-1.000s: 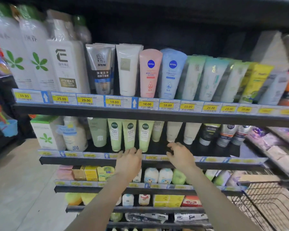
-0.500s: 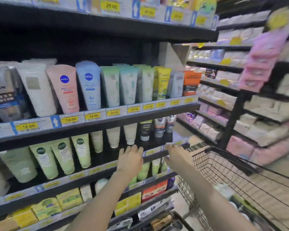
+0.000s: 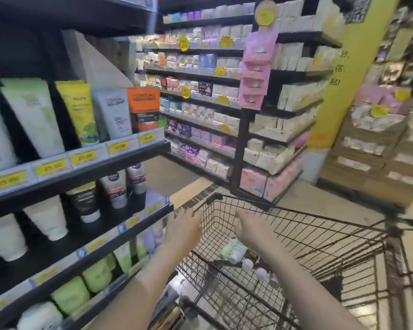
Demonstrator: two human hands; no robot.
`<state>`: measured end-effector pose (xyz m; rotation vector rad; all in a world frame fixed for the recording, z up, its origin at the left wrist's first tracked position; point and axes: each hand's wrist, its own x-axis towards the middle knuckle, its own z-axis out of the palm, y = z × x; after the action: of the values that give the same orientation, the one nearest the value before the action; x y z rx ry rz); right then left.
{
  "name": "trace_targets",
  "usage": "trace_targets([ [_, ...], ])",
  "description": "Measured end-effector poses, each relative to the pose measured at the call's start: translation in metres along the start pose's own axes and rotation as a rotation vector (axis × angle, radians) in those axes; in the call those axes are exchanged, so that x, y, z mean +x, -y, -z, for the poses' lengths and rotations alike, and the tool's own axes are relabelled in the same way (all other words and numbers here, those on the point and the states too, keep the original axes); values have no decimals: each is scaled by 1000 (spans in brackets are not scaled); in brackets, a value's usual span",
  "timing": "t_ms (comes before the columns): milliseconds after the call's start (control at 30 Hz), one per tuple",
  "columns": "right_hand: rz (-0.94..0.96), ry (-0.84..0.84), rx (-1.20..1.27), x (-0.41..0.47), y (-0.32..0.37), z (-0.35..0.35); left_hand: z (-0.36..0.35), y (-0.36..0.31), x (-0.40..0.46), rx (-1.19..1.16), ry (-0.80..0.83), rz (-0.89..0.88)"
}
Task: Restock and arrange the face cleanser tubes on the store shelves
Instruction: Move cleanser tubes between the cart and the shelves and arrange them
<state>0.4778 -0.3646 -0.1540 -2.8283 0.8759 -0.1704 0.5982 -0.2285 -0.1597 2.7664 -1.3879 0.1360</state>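
Observation:
Face cleanser tubes stand cap-down on the black shelves [image 3: 119,160] at my left: a pale green tube [image 3: 34,115], a yellow one [image 3: 79,110], a grey one [image 3: 113,113] and an orange one [image 3: 142,108] on the upper row, dark and white tubes [image 3: 116,189] below. A black wire shopping cart [image 3: 320,236] stands in front of me, with a few pale green and white tubes [image 3: 234,251] lying at its bottom. My left hand [image 3: 183,225] hovers open beside the shelf end, over the cart's left rim. My right hand [image 3: 250,226] hangs open above the basket. Neither hand holds anything.
Across the aisle stand more shelves [image 3: 281,110] of boxed and pink packaged goods, with a pink hanging strip [image 3: 258,72]. A yellow pillar [image 3: 343,75] and stacked cartons [image 3: 372,148] fill the right. Beige floor [image 3: 167,172] lies between.
My view has swung right from the cleanser shelf to the cart. Both hands left the lower shelf edge and moved right, now over the cart basket.

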Motion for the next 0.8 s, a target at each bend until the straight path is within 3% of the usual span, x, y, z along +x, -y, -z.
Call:
trace_targets([
  [333, -158, 123, 51, 47, -104, -35, -49, -62, 86, -17, 194, -38],
  [800, -418, 300, 212, 113, -167, -122, -168, -84, 207, 77, 464, -210],
])
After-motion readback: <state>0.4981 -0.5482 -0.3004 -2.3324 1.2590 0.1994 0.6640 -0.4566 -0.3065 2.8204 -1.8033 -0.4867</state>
